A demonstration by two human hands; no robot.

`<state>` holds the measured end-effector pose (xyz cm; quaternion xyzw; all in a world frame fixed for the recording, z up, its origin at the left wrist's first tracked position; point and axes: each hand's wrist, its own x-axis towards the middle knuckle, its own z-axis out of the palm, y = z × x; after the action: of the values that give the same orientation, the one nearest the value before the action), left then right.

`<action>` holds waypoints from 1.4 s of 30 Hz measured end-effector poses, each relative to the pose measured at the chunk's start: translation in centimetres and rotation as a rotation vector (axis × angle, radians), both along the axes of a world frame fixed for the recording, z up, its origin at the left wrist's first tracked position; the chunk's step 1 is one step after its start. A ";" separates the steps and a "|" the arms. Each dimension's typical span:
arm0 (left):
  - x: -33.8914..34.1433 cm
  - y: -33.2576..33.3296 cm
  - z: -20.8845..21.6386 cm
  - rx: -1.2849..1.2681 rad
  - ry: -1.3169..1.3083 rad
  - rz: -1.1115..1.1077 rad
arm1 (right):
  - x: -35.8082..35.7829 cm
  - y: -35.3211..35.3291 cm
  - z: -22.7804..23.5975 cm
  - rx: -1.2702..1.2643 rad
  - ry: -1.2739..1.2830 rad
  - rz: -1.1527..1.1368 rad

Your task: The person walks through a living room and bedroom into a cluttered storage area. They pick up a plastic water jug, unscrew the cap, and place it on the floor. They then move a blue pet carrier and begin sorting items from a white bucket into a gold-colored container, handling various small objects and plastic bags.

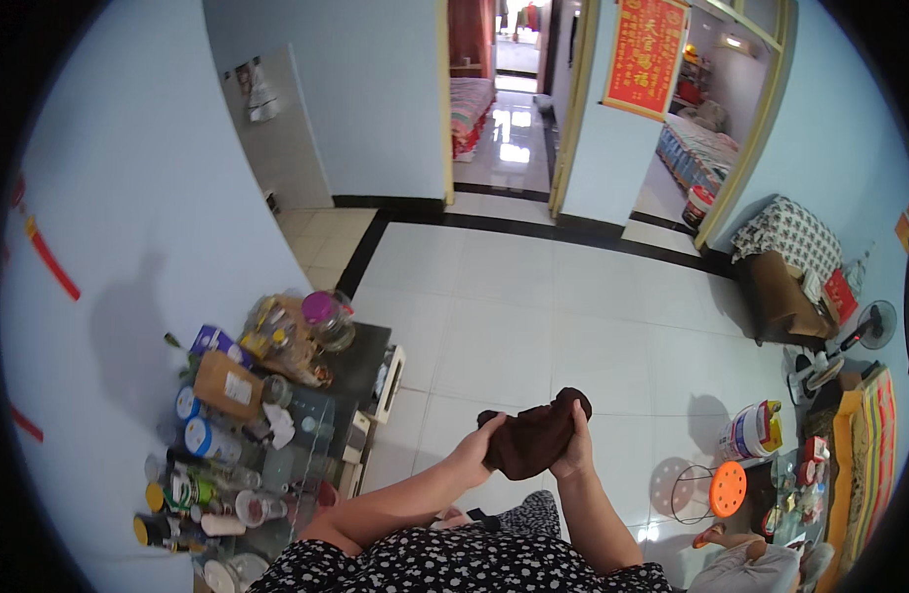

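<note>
A dark brown piece of cloth hangs bunched between my two hands, held out in front of my body above the tiled floor. My left hand grips its left end, the fingers closed round the edge. At the opposite end my right hand has hold of it, thumb on the near face, with a rolled lump of cloth standing up past the fingers. The cloth sags in soft folds in the middle. Its far side and some of my fingertips are hidden.
A glass-topped cabinet crowded with jars, a cardboard box and a purple-lidded jar stands left, one drawer pulled out. At right are an orange stool, a white bucket, a fan and a seated person's legs.
</note>
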<state>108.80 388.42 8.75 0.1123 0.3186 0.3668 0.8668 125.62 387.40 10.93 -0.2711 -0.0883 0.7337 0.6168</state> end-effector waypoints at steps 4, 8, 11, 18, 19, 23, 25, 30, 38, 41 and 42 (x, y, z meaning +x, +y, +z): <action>0.0 6.6 0.8 -0.212 0.150 -0.306 | 1.1 6.1 1.4 0.066 0.134 -0.056; 2.9 14.4 0.8 -0.138 -0.256 -0.257 | 2.0 13.9 3.3 0.104 -0.078 -0.236; 5.9 22.9 1.6 -0.005 -0.286 -0.221 | 4.4 21.7 2.7 0.283 -0.401 -0.286; 12.0 43.8 1.1 0.165 -0.249 0.182 | 5.4 39.4 6.8 1.324 -1.239 -0.067; 13.3 44.7 4.1 0.433 0.024 0.395 | 5.6 41.9 6.1 1.310 -1.311 -0.067; 12.7 55.8 -3.9 0.244 -0.515 0.220 | 6.5 54.5 2.4 1.004 -1.403 -0.107; 13.4 59.1 1.0 0.279 -0.113 0.207 | 7.5 61.8 0.0 0.626 -1.248 -0.160; 10.2 75.8 1.4 0.224 -0.052 0.003 | 10.5 77.8 -1.0 0.107 -0.115 0.405; 8.9 99.8 4.3 0.156 -0.167 -0.099 | 9.9 98.7 0.5 0.073 0.028 0.163; 9.2 108.1 3.3 0.030 -0.235 -0.200 | 11.7 107.2 0.4 0.129 -0.095 -0.039; 9.1 110.9 2.5 -0.073 -0.061 -0.245 | 11.8 109.6 1.4 0.149 -0.149 -0.099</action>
<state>117.89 499.35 11.27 0.1073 0.2892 0.2496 0.9179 137.38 496.95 12.28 -0.2822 -0.1746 0.6716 0.6625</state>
